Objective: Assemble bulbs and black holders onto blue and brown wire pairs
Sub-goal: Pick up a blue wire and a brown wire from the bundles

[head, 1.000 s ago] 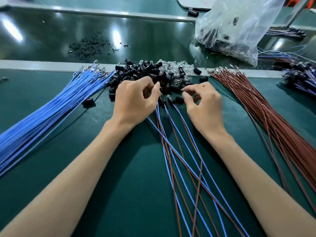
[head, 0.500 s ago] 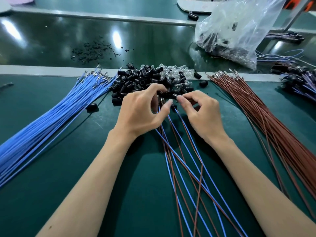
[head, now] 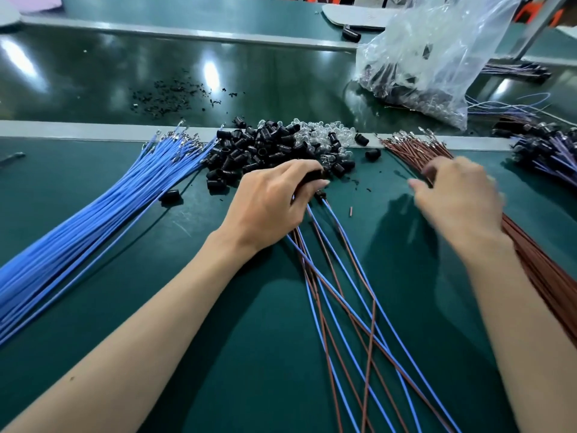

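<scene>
The left hand (head: 271, 204) grips the gathered ends of about four blue-and-brown wire pairs (head: 331, 276), which fan toward the near edge of the green bench (head: 156, 307). The right hand (head: 459, 198) is blurred over one brown wire bundle (head: 546, 270); I cannot tell its grasp. One blue wire bundle (head: 93, 220) lies left. One heap of black holders (head: 249, 151) and clear bulbs (head: 315, 132), too many to count, sits between them.
</scene>
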`<control>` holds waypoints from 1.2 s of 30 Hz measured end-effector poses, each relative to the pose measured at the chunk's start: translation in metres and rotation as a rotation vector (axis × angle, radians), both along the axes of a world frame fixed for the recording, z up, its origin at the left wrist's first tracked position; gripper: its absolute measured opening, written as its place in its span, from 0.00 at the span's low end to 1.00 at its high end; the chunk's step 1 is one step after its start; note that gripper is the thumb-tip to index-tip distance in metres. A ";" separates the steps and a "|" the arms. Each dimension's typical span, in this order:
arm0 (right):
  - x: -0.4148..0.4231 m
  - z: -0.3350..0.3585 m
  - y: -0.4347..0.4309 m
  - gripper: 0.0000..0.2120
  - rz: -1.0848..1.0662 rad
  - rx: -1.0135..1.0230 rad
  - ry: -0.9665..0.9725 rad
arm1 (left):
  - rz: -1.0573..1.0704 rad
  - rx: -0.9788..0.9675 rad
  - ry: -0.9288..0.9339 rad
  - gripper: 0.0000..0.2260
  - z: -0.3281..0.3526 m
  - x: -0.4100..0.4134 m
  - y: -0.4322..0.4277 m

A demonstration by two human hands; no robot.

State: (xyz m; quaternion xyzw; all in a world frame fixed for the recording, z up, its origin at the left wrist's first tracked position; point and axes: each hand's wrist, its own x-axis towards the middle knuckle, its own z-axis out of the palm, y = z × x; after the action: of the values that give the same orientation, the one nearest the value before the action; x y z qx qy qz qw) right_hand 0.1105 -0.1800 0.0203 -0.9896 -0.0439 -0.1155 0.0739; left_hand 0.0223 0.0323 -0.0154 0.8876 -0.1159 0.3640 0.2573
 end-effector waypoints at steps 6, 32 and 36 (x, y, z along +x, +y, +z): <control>0.003 0.009 -0.020 0.05 -0.157 0.029 0.255 | 0.010 -0.010 -0.039 0.10 -0.002 0.000 0.001; -0.009 -0.001 0.055 0.05 0.086 2.204 0.159 | -0.590 -0.480 0.940 0.07 0.039 -0.008 0.007; -0.030 -0.017 0.054 0.10 0.427 1.753 0.548 | -0.631 -0.593 0.876 0.13 0.036 -0.009 0.007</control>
State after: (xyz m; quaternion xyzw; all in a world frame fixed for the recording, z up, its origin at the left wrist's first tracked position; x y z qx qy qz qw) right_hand 0.0807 -0.1258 0.0029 -0.5451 -0.1027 0.1453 0.8193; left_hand 0.0135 0.0394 0.0210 0.7682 -0.1504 -0.1116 0.6122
